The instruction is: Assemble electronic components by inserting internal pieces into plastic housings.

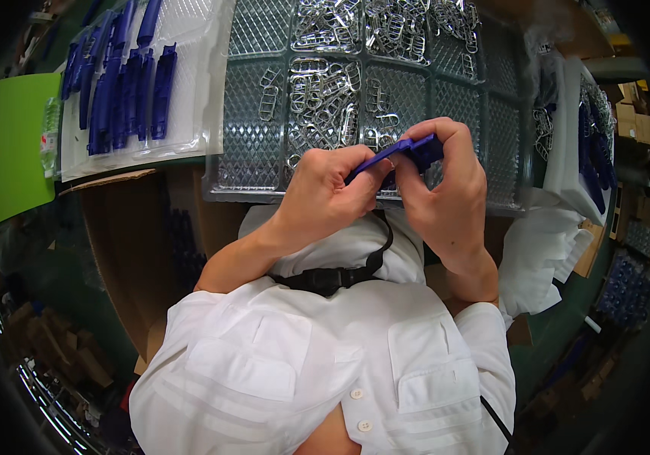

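Between my two hands is a long blue plastic part [421, 151], held up over the near edge of a compartmented clear plastic tray [245, 163]. My left hand [329, 186] pinches its narrow end between thumb and fingers. At the wider end, my right hand [446, 186] is closed, with the index finger curled over the top and the thumb below. Whether a small metal piece sits between the fingertips, I cannot make out. Shiny metal wire clips [325, 98] fill several tray compartments, and a few lie loose just beyond my hands.
Left of the tray, similar blue parts [131, 91] lie in rows on a white sheet, beside a green panel [14, 144]. An open cardboard box [124, 250] stands below on the left. More blue parts [594, 144] and a white foam stack [568, 152] are at right, above crumpled white wrapping [537, 250].
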A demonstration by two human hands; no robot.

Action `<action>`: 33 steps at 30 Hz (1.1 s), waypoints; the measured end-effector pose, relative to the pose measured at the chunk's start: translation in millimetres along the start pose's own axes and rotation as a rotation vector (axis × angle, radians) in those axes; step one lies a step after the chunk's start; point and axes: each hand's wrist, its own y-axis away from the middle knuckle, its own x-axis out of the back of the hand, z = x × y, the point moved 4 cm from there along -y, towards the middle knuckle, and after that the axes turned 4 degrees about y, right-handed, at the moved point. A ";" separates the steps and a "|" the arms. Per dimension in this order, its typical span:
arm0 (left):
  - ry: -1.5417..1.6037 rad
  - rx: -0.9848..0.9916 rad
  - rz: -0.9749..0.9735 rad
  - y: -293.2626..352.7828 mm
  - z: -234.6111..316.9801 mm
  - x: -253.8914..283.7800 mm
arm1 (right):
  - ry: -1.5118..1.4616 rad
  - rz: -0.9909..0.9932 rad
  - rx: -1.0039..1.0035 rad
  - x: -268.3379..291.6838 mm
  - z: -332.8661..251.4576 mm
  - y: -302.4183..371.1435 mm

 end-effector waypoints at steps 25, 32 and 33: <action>-0.410 -0.461 -0.088 12.3 77.2 31.1 | -0.356 0.177 0.290 33.6 36.5 -1.2; -0.478 -0.477 -0.117 6.2 79.0 21.0 | -0.369 0.177 0.247 36.3 46.6 -2.8; -0.478 -0.474 -0.122 5.6 78.0 19.2 | -0.393 0.148 0.209 36.2 49.4 -2.8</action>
